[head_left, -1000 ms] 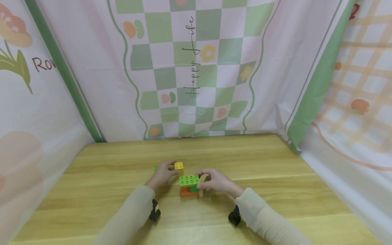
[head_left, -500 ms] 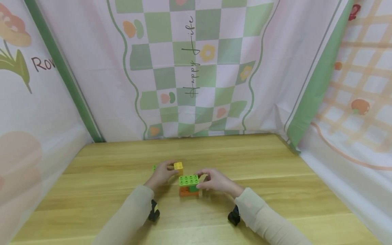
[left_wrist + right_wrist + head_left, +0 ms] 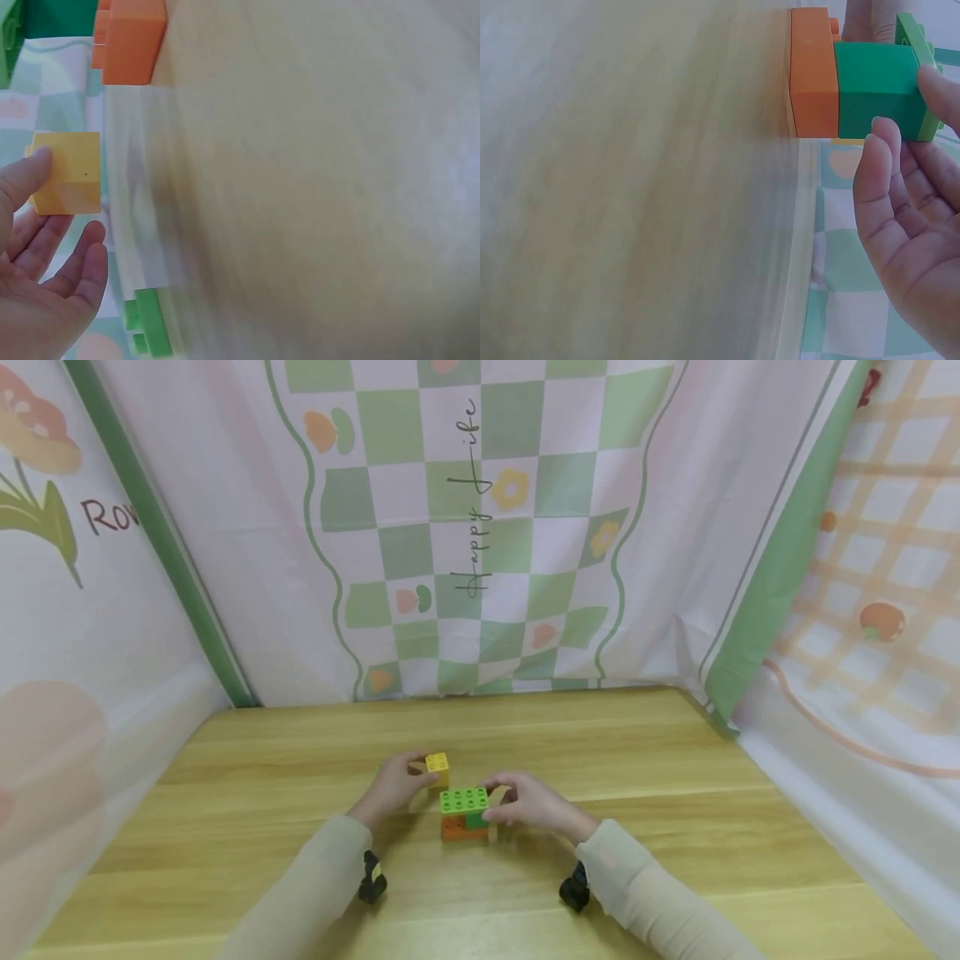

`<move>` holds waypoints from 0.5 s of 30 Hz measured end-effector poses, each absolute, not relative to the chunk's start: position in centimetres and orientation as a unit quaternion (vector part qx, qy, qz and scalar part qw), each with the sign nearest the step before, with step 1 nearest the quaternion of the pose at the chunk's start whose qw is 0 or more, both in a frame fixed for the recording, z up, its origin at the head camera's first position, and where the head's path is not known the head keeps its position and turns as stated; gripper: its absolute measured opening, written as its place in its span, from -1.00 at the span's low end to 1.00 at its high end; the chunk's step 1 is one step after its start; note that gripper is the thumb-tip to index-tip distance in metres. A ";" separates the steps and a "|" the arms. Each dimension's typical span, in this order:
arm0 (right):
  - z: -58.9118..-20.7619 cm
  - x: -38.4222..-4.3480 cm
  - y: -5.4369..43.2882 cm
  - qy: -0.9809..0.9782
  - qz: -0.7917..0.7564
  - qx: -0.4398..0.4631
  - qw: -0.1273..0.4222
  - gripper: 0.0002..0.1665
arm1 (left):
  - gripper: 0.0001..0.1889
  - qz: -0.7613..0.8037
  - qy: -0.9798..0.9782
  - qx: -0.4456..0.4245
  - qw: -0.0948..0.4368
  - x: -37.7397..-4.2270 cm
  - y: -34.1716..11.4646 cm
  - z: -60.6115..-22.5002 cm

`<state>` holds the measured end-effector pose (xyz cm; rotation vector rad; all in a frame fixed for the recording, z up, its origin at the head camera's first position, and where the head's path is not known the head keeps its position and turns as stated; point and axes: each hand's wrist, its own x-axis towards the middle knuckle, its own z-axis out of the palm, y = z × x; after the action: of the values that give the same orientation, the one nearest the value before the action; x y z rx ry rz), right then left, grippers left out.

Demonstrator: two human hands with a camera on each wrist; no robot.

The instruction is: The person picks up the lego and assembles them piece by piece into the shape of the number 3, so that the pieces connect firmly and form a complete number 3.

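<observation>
My left hand [image 3: 392, 787] pinches a yellow toy building block [image 3: 437, 770] between thumb and fingers; the left wrist view shows the block [image 3: 69, 172] held upright, studs toward the thumb side. Close by on the right, my right hand [image 3: 531, 802] holds a small stack at its right end. That stack has an orange block [image 3: 453, 832] at the bottom, a dark green block [image 3: 877, 88] on part of it, and a light green plate [image 3: 463, 799] on top. In the right wrist view, the thumb lies against the plate and dark green block.
A small light green brick [image 3: 154, 322] sits on the table behind the left hand, nearly hidden in the head view. The wooden table [image 3: 480, 902] ends at a patterned curtain [image 3: 502, 552]. A black device [image 3: 372, 878] is on the left wrist.
My left hand and the yellow block have shifted slightly away from me, and the hand now covers most of the small light green brick. The right hand and stack stay put.
</observation>
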<state>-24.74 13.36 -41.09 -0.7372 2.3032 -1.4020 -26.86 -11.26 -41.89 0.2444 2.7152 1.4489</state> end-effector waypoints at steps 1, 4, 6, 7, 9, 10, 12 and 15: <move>-41.1 -24.7 13.3 0.811 -0.495 -0.260 0.172 -0.42 | -0.48 0.469 0.879 0.080 0.026 -26.8 -11.3 -41.7; -41.0 -24.6 13.3 0.810 -0.497 -0.260 0.172 -0.41 | -0.48 0.471 0.878 0.081 0.023 -26.5 -11.3 -41.2; -41.0 -24.6 13.3 0.809 -0.497 -0.263 0.172 -0.41 | -0.49 0.474 0.876 0.084 0.018 -26.4 -11.2 -40.9; -40.9 -24.6 13.3 0.809 -0.497 -0.263 0.173 -0.42 | -0.49 0.474 0.876 0.086 0.016 -26.4 -11.2 -40.7; -40.9 -24.6 13.3 0.808 -0.497 -0.265 0.173 -0.42 | -0.49 0.475 0.875 0.092 0.009 -26.3 -11.2 -40.4; -40.9 -24.6 13.3 0.808 -0.497 -0.265 0.173 -0.42 | -0.49 0.474 0.875 0.098 0.004 -26.3 -11.2 -40.3; -40.9 -24.6 13.3 0.809 -0.496 -0.265 0.172 -0.42 | -0.49 0.471 0.875 0.108 -0.006 -26.3 -11.1 -40.1; -41.0 -24.7 13.3 0.809 -0.497 -0.265 0.171 -0.43 | -0.50 0.465 0.877 0.119 -0.015 -26.2 -10.9 -39.7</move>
<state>-24.67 13.30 -40.96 -0.7515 2.2959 -1.4097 -26.17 -10.93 -39.72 0.3787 2.7819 1.4763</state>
